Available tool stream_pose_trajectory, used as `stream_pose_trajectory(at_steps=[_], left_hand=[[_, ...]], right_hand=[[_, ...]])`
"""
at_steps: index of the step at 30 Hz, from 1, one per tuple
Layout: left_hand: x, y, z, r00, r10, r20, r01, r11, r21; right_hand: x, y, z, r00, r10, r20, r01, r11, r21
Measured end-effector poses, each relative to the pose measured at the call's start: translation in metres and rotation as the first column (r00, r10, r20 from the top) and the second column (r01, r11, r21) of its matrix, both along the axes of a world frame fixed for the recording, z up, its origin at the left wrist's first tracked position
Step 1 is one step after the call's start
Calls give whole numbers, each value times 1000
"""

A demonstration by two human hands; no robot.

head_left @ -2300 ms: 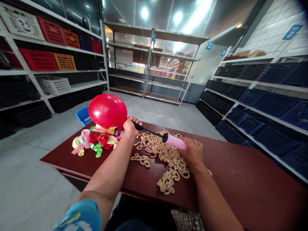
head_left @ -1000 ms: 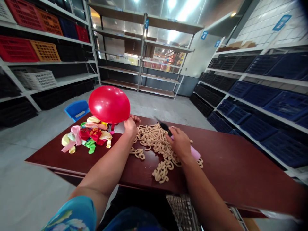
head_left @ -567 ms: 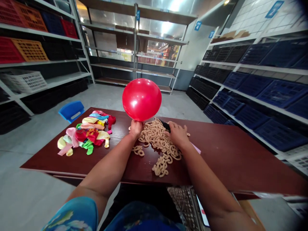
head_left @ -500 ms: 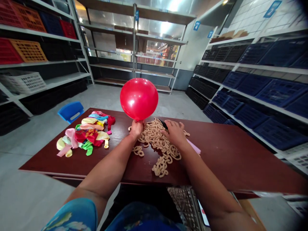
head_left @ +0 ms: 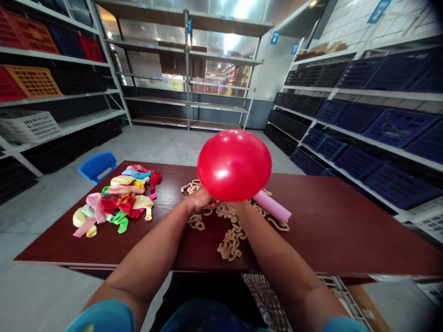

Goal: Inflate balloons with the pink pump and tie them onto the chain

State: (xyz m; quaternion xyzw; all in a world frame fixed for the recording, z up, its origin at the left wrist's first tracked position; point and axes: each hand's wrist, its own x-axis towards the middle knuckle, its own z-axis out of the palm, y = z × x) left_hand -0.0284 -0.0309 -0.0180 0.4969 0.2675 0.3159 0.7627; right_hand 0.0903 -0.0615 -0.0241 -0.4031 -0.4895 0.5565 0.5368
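Note:
A round, inflated red balloon (head_left: 234,165) is held low over the table, in front of me. Its neck is hidden behind its body and my hands. My left hand (head_left: 202,200) is closed under the balloon's left side, fingers curled at its base. Beneath it, my right hand (head_left: 238,207) reaches in from the right, with its fingers out of sight behind the balloon. Twisted beige cords (head_left: 230,242) lie in a loose heap under and around both hands. A pink cylinder (head_left: 273,206) rests among them, just right of the balloon.
Limp balloons of many colours (head_left: 119,198) are piled on the left of the dark red table (head_left: 332,216). Beyond its far left edge stands a blue chair (head_left: 97,166). Shelves with dark blue crates (head_left: 387,184) line the right wall; coloured crates (head_left: 32,82) fill shelves on the left.
The balloon has moved right and lower, with my left hand at its base. From over the cords, my right hand has come left under the balloon. More of the pink cylinder shows now.

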Motion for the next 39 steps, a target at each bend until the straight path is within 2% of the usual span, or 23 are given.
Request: stream_pose_trajectory(at_steps=[3,4,7,10,14,16,19,22,25,28,31,32,34,37,39], left_hand=[[-2,3,5,964,-263,-47,266,961,71],[-2,4,7,959,-280,-37,282,953,109],[-3,7,9,959,-281,-43,284,934,215],[-4,6,11,973,-222,-67,231,920,316],[-4,3,17,989,-124,-77,146,880,453],[-4,1,20,995,-82,-49,96,874,476],[-2,-1,20,998,-60,21,47,922,385],[0,-3,20,990,-95,103,68,968,242],[-2,-1,21,982,-110,155,95,991,97],[-8,6,25,981,-74,180,91,992,-90],[-18,17,31,956,64,287,28,952,-304],[-22,21,33,930,131,343,-2,936,-352],[-29,28,36,849,258,461,-66,918,-391],[-37,35,37,743,391,543,-184,900,-396],[-39,38,36,713,456,532,-255,876,-409]], right_hand=[[2,0,4,996,-68,-52,69,997,19],[2,-1,7,995,-75,-72,77,997,29],[2,-5,15,993,-31,-114,39,997,66],[3,-5,17,987,31,-158,-20,997,71],[4,-1,15,970,-12,-242,38,994,106],[4,1,15,968,-34,-247,63,991,114],[3,2,15,969,-56,-239,91,986,138],[2,2,15,971,-65,-230,107,979,175],[1,1,14,975,-55,-215,97,977,192],[2,0,16,988,-75,-133,106,964,245],[13,0,17,978,-190,86,158,943,295],[18,1,16,948,-257,189,188,929,319],[30,3,15,832,-370,414,197,894,403],[40,5,12,567,-430,702,25,861,507],[40,6,9,391,-415,822,-98,869,485]])
